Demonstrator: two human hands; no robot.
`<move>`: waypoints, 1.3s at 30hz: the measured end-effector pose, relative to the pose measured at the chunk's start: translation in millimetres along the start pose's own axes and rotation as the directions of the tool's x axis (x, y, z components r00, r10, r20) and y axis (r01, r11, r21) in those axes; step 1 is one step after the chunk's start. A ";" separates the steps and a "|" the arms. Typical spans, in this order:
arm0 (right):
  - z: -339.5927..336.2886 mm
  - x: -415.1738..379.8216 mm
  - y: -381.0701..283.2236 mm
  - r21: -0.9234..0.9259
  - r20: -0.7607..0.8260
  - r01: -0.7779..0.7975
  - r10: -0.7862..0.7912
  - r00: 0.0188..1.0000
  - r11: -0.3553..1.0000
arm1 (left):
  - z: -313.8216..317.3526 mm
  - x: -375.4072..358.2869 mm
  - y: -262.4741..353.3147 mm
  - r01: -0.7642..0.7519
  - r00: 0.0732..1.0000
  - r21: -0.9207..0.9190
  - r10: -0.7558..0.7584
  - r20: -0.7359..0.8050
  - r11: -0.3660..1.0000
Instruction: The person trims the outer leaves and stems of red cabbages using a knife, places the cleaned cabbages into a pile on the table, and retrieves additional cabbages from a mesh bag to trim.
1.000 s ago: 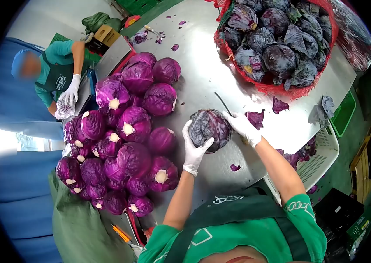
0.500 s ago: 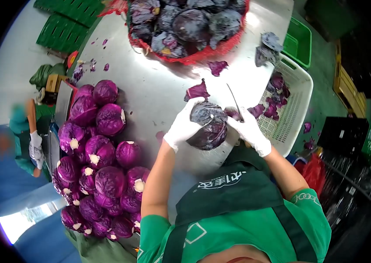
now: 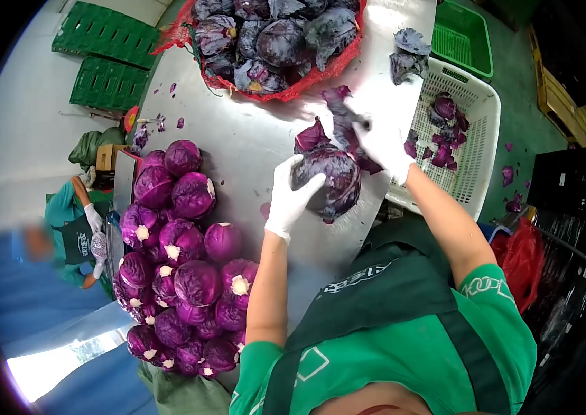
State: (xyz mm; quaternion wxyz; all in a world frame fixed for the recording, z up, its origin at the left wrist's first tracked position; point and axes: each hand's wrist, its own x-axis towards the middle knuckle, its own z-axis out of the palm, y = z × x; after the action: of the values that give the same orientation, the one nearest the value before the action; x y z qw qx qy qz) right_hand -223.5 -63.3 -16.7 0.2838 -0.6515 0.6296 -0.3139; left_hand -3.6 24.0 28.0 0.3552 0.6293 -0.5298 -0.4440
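Note:
My left hand [image 3: 290, 195], in a white glove, is wrapped round the left side of a dark red cabbage [image 3: 331, 181] on the metal table. Above the cabbage's right side is my right hand [image 3: 380, 144], also gloved, its fingers closed and blurred by motion. A loose dark outer leaf [image 3: 342, 121] lies against those fingers; what exactly they grip is hard to make out. A purple leaf piece [image 3: 312, 137] touches the cabbage's upper edge.
Peeled purple cabbages [image 3: 197, 282] are piled at the left. A red net bag [image 3: 338, 69] holds unpeeled ones at the top. On the right stand a white basket [image 3: 484, 138] with leaf scraps and a green crate [image 3: 460, 38]. A co-worker [image 3: 75, 232] is at the far left.
My right hand has moved up and away from the cabbage, and a leaf now stands out beside it. The knife blade seen before no longer shows clearly. The view has shifted slightly.

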 end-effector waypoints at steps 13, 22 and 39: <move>-101.5 -62.0 -46.9 0.281 0.253 -0.080 0.006 0.968 0.956 | -16.3 -24.8 -24.9 -0.095 0.991 0.121 0.083 0.103 0.988; -40.0 -126.3 -18.0 0.141 0.439 0.025 -0.085 0.894 0.990 | 0.0 -15.0 -3.3 -0.021 0.998 0.141 0.013 0.057 0.990; -31.5 -113.9 -12.6 0.034 0.602 -0.028 0.001 0.799 0.999 | 9.5 -18.1 -2.1 -0.084 0.996 0.305 0.086 0.006 0.949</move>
State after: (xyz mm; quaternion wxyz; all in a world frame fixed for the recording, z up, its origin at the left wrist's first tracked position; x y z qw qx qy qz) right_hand -240.6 51.8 7.3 0.4845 -0.7067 0.5055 -0.1018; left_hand -12.5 42.4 26.1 0.2745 0.6547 -0.6173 -0.3391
